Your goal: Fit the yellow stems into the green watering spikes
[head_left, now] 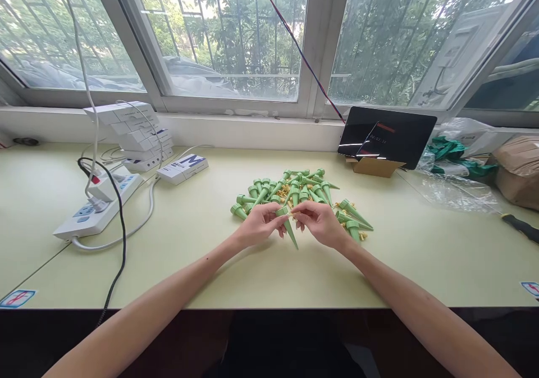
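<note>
My left hand (263, 224) is closed on a green plastic watering spike (290, 233), its wide cap up by my thumb and its pointed end slanting down to the right. Close against the cap, the fingers of my right hand (320, 223) pinch a small yellow plastic piece (291, 214), mostly hidden by the fingertips. Just beyond both hands lies a heap of similar green spikes (304, 194) with small yellow pieces (285, 191) scattered among them. A few more spikes (353, 230) rest beside my right wrist.
At left are a white power strip (101, 206) with cables, a stack of white boxes (141, 133) and a single white box (183, 169). A tablet (387, 136) leans on a cardboard stand (377, 167) at back right. Plastic wrapping (455, 190) and a black-handled tool (520, 226) lie far right.
</note>
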{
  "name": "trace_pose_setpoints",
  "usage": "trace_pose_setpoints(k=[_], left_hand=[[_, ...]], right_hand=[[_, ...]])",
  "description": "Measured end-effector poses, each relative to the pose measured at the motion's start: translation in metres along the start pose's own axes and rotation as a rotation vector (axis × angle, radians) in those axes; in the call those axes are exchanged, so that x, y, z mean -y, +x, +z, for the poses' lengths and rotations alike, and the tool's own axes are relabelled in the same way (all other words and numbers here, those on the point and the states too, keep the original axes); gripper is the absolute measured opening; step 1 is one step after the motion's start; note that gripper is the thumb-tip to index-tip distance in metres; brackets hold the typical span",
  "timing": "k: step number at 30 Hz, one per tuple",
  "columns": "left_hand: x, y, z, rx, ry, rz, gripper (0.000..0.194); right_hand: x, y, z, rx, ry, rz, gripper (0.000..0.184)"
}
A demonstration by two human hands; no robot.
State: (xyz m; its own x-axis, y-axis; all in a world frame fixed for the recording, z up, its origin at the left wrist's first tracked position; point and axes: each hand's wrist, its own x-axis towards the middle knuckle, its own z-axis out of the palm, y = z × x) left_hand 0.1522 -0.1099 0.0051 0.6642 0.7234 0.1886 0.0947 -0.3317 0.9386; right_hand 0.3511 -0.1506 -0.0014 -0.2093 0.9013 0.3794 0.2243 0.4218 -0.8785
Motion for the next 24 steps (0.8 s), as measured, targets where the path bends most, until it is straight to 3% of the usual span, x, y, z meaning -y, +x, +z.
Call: trace_pose_setpoints(k=[12, 24], left_hand=[[-0.0027, -0.0014, -0.0011, 0.032, -0.025, -0.04, 0.032], [-0.0036, 0.0005, 0.0009, 0.035, -0.056, 0.017, 0.032]], right_hand=[[0.003, 0.0008, -0.0033, -0.044, -0.193, -0.159, 0.016], [0.0049, -0.0008, -0.0015, -0.043, -0.067, -0.038, 0.02]])
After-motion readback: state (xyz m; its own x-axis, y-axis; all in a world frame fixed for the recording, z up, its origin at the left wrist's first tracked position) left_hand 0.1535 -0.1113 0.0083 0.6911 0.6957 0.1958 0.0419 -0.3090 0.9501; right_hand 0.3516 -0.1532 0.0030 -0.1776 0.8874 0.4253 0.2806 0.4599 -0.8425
